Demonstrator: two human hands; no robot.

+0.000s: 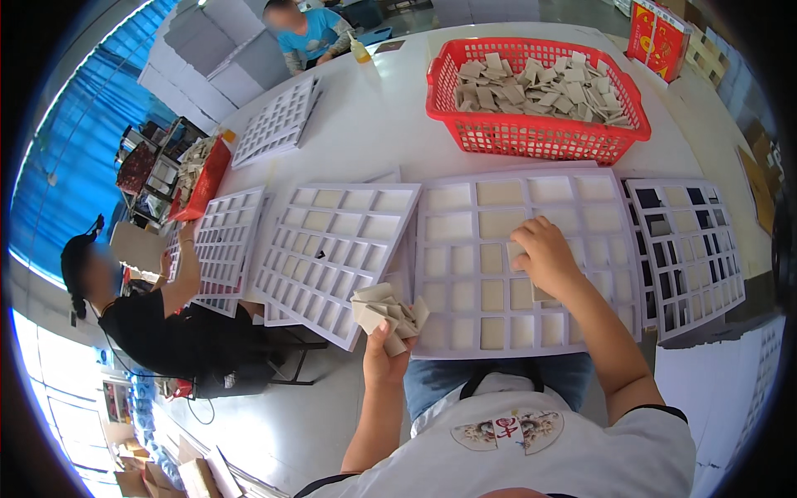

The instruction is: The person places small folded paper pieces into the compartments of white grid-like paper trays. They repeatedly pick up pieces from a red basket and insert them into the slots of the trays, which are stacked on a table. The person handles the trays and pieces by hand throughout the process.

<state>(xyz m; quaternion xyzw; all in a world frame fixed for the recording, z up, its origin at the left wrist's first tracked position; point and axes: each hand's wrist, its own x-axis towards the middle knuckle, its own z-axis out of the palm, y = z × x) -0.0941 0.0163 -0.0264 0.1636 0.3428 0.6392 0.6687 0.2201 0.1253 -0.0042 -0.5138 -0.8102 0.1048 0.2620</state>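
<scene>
My left hand (383,357) is closed around a loose bunch of small beige cardboard pieces (382,305), held beside the near left corner of a white grid tray (519,176). Over the middle of that tray, my right hand (548,253) has its fingers curled, with thumb and fingertips on one beige piece (514,253) at a compartment. Some compartments have a cream-coloured bottom, others look white. Part of the tray is covered by my right hand and forearm, and another beige piece shows beneath the wrist.
A red plastic basket (540,143) heaped with beige pieces stands beyond the tray. More grid trays lie to the left (407,212) and right (685,249). One person (158,319) works at the left with trays; another (307,37) sits across the table near a bottle (359,51).
</scene>
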